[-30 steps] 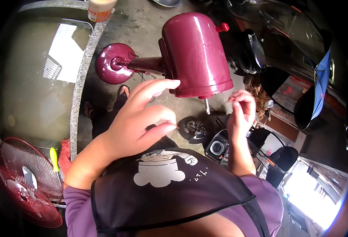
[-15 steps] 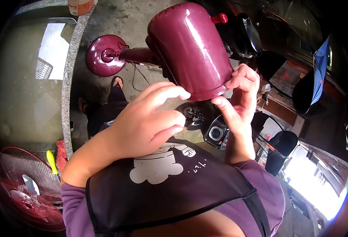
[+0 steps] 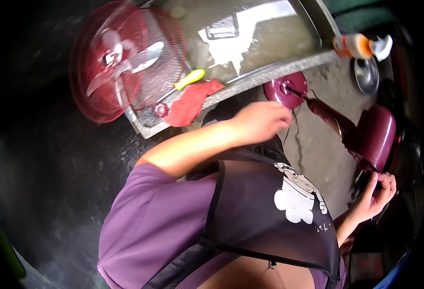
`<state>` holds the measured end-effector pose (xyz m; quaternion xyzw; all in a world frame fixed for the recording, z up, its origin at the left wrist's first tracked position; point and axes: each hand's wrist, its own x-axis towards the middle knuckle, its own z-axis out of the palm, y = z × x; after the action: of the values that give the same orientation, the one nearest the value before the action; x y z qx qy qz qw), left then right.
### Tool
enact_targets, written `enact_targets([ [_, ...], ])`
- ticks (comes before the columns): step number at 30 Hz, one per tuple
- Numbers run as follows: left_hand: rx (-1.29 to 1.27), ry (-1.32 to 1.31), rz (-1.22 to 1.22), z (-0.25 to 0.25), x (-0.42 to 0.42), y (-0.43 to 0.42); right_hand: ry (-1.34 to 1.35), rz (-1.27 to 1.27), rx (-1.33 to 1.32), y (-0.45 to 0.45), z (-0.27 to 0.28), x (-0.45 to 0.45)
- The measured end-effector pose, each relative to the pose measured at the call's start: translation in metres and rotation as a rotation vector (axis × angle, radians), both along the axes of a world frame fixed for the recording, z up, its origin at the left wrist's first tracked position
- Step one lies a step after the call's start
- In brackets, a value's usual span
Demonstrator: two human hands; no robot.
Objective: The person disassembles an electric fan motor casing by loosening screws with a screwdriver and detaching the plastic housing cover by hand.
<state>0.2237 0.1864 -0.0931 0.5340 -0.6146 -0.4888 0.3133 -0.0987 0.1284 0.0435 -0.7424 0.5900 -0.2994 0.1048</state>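
Note:
A maroon pedestal fan without its guard stands at the right, with its round base (image 3: 275,92) on the floor and its motor housing (image 3: 378,135) at the upper end of the pole. My right hand (image 3: 378,195) has thumb and curled fingers at the near rim of this housing. Away from the fan, my left hand (image 3: 262,120) is in front of my apron, its bent fingers smeared by motion. Whether it holds anything does not show. Nearest to it are a red cloth (image 3: 190,103) and a screwdriver with a yellow-green handle (image 3: 191,78) on the basin ledge.
A water-filled basin (image 3: 279,70) with a speckled rim runs across the top. Red fan guards (image 3: 89,62) with translucent blades (image 3: 147,58) rest at its left corner, near a small red knob (image 3: 161,110). An orange-labelled bottle (image 3: 351,46) and a metal bowl (image 3: 366,77) are at upper right.
My view has swung left toward the basin, so the fan now appears farther right. My left hand has left the motor housing and moved leftward. My right hand stays at the housing's rim.

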Motion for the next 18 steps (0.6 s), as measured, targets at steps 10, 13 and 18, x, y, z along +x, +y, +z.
enact_targets([
  [10,0.402,-0.485,0.922,-0.066,0.195,0.204,-0.155,0.781,0.608,0.007,-0.139,0.244],
  [13,0.293,-0.600,0.908,-0.074,0.197,0.200,0.006,1.127,0.383,0.024,-0.217,0.335],
  [18,0.228,-0.809,0.813,-0.084,0.201,0.198,0.571,1.281,0.166,0.039,-0.271,0.425],
])
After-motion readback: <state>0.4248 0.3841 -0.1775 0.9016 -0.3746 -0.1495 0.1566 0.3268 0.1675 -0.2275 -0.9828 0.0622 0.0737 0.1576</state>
